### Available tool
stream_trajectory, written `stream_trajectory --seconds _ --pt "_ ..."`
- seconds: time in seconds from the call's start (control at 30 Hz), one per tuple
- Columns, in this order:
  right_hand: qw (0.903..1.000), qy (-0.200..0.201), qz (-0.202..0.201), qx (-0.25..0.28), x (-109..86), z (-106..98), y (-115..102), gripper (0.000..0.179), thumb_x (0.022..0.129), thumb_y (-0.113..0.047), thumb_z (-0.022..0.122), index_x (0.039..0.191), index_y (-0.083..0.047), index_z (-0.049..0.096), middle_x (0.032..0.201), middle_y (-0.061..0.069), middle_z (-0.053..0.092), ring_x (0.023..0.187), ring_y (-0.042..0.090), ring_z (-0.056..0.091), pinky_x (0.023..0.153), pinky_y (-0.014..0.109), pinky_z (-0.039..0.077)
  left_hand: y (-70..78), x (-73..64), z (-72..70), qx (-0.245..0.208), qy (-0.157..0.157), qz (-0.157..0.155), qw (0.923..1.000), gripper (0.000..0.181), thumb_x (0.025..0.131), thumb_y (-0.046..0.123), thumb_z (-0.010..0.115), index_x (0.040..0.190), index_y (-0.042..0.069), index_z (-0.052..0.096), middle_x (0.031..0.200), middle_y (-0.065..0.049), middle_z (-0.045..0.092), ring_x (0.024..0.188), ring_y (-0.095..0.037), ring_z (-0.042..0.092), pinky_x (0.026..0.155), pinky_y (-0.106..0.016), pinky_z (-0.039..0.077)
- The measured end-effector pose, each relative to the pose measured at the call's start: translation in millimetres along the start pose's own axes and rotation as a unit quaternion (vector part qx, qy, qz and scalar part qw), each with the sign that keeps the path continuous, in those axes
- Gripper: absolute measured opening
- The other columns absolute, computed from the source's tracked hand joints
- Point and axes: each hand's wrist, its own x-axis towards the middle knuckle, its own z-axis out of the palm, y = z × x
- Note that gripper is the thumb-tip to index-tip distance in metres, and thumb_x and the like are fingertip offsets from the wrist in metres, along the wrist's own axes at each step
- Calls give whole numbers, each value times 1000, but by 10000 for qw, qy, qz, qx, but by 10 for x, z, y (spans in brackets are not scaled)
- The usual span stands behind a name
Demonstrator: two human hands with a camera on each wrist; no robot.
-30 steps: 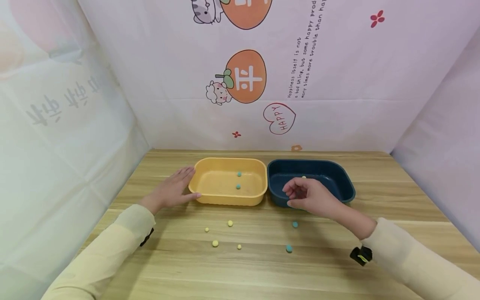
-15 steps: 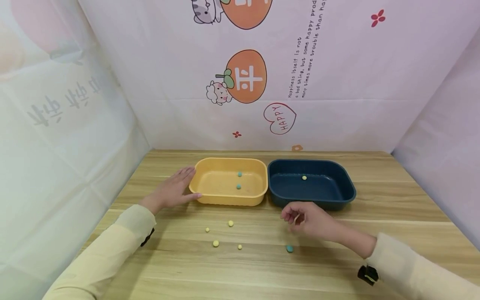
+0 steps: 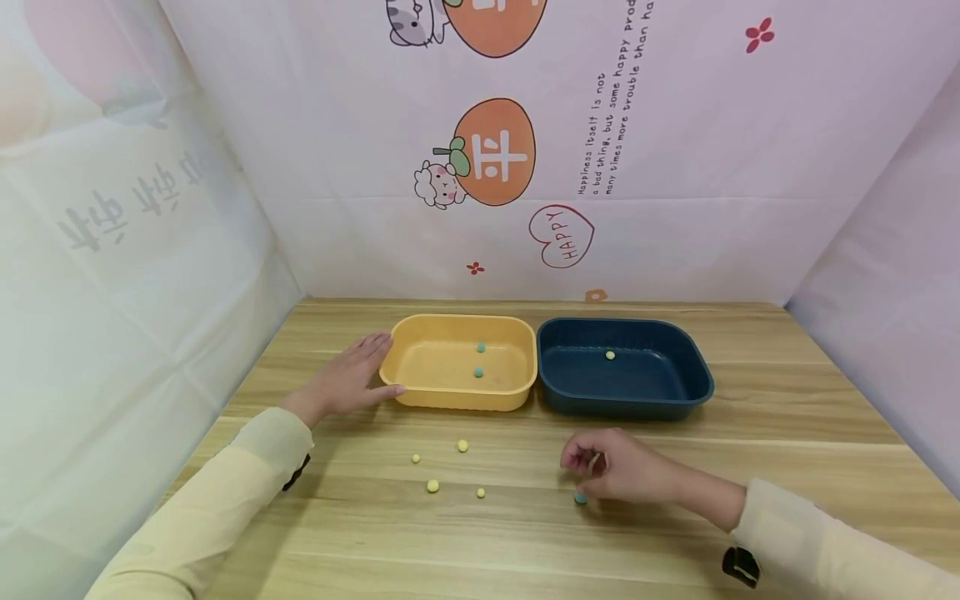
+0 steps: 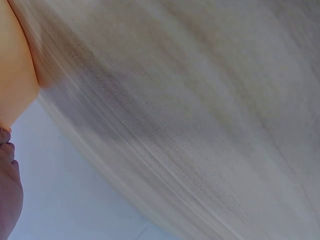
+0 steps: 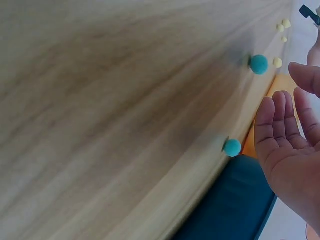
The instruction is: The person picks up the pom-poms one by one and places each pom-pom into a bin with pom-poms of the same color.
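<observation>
My left hand (image 3: 347,379) rests against the left end of a yellow bin (image 3: 465,400), fingers straight along its rim and thumb at its front. Two small teal balls (image 3: 478,372) lie in that bin. My right hand (image 3: 626,468) is low over the table, fingers loosely bent, its thumb beside a teal ball (image 3: 581,498). In the right wrist view the fingers (image 5: 267,117) hold nothing. That view shows two teal balls on the table, the nearer one large (image 5: 259,64), the other by the bins (image 5: 232,147); the head view has this second one hidden behind the hand.
A dark blue bin (image 3: 626,408) adjoins the yellow one on the right, with one yellow ball (image 3: 611,355) inside. Several yellow balls (image 3: 432,486) lie on the wooden table (image 3: 420,550) before the yellow bin. A printed cloth (image 3: 675,233) hangs behind.
My right hand has come from over the blue bin back toward me and down beside the nearer teal ball, uncovering the yellow ball in that bin. The left hand has stayed put.
</observation>
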Motion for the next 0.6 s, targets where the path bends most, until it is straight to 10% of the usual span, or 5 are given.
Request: stream_trajectory --seconds 0.6 --pt "9987 -494 140 -16 -14 86 107 26 76 2 76 95 -13 65 86 -1 61 77 13 57 66 26 52 15 -2 -18 -10 8 43 10000 95 94 63 46 151 -8 19 157 -24 18 145 -37 15 118 -46 11"
